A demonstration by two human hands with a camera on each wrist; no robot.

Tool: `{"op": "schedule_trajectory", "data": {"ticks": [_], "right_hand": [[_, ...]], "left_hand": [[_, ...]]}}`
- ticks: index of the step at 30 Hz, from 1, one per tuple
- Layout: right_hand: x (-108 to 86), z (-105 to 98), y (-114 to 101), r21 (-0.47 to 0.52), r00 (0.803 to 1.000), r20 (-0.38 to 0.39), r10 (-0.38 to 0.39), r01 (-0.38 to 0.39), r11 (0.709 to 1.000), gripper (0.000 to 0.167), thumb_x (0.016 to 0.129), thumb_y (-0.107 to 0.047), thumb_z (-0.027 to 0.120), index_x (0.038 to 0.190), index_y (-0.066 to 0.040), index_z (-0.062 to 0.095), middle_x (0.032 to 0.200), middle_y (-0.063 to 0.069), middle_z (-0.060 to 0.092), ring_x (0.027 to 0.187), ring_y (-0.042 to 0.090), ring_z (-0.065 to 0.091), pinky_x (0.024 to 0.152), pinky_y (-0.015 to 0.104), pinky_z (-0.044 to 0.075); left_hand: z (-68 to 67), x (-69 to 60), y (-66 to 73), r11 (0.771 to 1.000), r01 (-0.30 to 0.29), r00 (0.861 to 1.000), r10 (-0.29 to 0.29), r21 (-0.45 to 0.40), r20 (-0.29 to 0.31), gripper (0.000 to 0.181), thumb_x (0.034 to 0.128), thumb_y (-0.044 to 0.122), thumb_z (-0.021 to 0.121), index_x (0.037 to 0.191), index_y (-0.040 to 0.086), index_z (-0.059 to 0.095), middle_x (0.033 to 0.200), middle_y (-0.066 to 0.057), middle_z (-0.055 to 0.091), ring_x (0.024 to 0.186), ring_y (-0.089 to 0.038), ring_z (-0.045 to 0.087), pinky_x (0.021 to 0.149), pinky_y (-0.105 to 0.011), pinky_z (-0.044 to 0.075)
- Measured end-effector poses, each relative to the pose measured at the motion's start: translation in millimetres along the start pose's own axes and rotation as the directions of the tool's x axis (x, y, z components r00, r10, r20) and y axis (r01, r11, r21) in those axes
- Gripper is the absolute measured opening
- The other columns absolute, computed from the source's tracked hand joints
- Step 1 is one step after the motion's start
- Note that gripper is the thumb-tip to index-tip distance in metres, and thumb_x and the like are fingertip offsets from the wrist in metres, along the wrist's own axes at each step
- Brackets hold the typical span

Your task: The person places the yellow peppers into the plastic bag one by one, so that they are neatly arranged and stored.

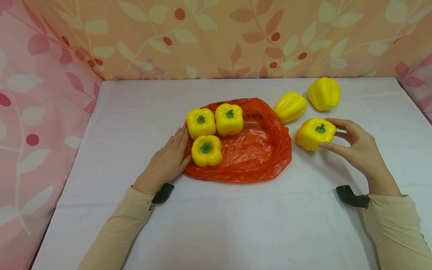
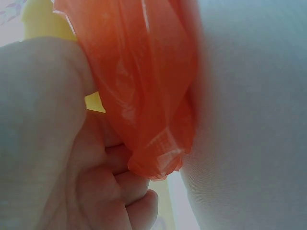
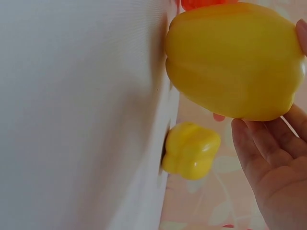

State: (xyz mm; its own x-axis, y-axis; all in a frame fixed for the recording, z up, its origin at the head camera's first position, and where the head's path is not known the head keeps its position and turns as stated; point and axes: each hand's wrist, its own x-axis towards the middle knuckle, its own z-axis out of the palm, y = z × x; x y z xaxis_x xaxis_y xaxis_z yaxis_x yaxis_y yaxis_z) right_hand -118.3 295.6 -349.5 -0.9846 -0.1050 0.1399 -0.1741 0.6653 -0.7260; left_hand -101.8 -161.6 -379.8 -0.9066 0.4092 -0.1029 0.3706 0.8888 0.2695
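Note:
On the left, three yellow bell peppers, an upper-left one (image 1: 200, 124), an upper-right one (image 1: 229, 122) and a lower one (image 1: 206, 152), stand stem up on a red plastic bag (image 1: 253, 150). My left hand (image 1: 167, 157) rests against the bag's left edge beside them, fingers extended. In the left wrist view the crumpled bag (image 2: 144, 81) lies against the fingers. At the bag's right, my right hand (image 1: 357, 144) pinches another yellow bell pepper (image 1: 312, 135) between thumb and fingers, its stem toward the hand. The right wrist view shows this pepper (image 3: 235, 62) from its side, seemingly just off the tabletop.
Two more yellow bell peppers sit at the back right: one lying by the bag's edge (image 1: 291, 107), one farther back (image 1: 324, 93). A white cloth (image 1: 216, 225) covers the table. Patterned fabric (image 1: 216, 37) hangs behind and along the sides. Black wrist mounts show below both hands.

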Motion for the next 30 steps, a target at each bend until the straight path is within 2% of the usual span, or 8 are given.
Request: {"op": "schedule_trajectory", "data": {"ticks": [9, 13, 18, 24, 30], "right_hand": [[-1.4, -1.8, -6.9, 0.024, 0.999, -0.009, -0.037, 0.037, 0.999, 0.064, 0.078, 0.001, 0.075, 0.136, -0.012, 0.051, 0.128, -0.005, 0.052, 0.107, -0.004, 0.046, 0.084, 0.002, 0.039], [-2.8, -4.5, -10.7, 0.048, 0.995, -0.035, -0.091, 0.093, 0.995, 0.064, 0.076, 0.006, 0.074, 0.134, -0.01, 0.053, 0.127, -0.006, 0.054, 0.105, -0.003, 0.049, 0.084, 0.003, 0.039], [-2.5, -5.2, -17.8, 0.083, 0.978, -0.066, -0.196, 0.201, 0.976, 0.065, 0.07, 0.018, 0.072, 0.129, 0.002, 0.054, 0.125, -0.005, 0.056, 0.11, 0.005, 0.05, 0.089, 0.007, 0.04], [-3.0, -5.0, -26.1, 0.111, 0.967, -0.082, -0.239, 0.248, 0.962, 0.067, 0.065, 0.025, 0.071, 0.127, 0.007, 0.054, 0.123, -0.003, 0.058, 0.112, 0.01, 0.05, 0.091, 0.01, 0.04], [0.0, -3.0, -32.7, 0.117, 0.936, -0.091, -0.34, 0.349, 0.93, 0.067, 0.061, 0.025, 0.074, 0.124, 0.012, 0.054, 0.122, 0.006, 0.059, 0.114, 0.014, 0.051, 0.094, 0.014, 0.041]], "left_hand": [[-0.6, -0.5, 0.3, 1.0, 0.007, 1.0, -0.007, 0.0, 0.004, 0.075, 0.0973, 0.028, 0.05, 0.147, -0.008, 0.007, 0.154, -0.022, 0.009, 0.142, -0.032, 0.011, 0.113, -0.046, 0.018], [-0.3, 0.0, 0.3, 1.0, 0.004, 1.0, -0.004, -0.002, 0.003, 0.074, 0.0977, 0.028, 0.049, 0.147, -0.008, 0.007, 0.154, -0.022, 0.009, 0.142, -0.031, 0.01, 0.113, -0.045, 0.018], [-0.2, 0.2, 0.0, 1.0, 0.009, 1.0, -0.009, -0.006, 0.003, 0.075, 0.0977, 0.028, 0.049, 0.148, -0.008, 0.005, 0.155, -0.021, 0.009, 0.143, -0.031, 0.01, 0.113, -0.045, 0.017], [0.2, 0.6, -0.4, 1.0, 0.007, 1.0, -0.007, -0.004, 0.001, 0.075, 0.0977, 0.028, 0.049, 0.148, -0.007, 0.005, 0.155, -0.021, 0.008, 0.143, -0.031, 0.009, 0.113, -0.045, 0.017], [0.6, 0.7, -0.1, 1.0, 0.0, 1.0, 0.0, 0.0, 0.001, 0.076, 0.0977, 0.028, 0.049, 0.147, -0.008, 0.004, 0.155, -0.022, 0.008, 0.143, -0.031, 0.009, 0.113, -0.045, 0.017]]}}
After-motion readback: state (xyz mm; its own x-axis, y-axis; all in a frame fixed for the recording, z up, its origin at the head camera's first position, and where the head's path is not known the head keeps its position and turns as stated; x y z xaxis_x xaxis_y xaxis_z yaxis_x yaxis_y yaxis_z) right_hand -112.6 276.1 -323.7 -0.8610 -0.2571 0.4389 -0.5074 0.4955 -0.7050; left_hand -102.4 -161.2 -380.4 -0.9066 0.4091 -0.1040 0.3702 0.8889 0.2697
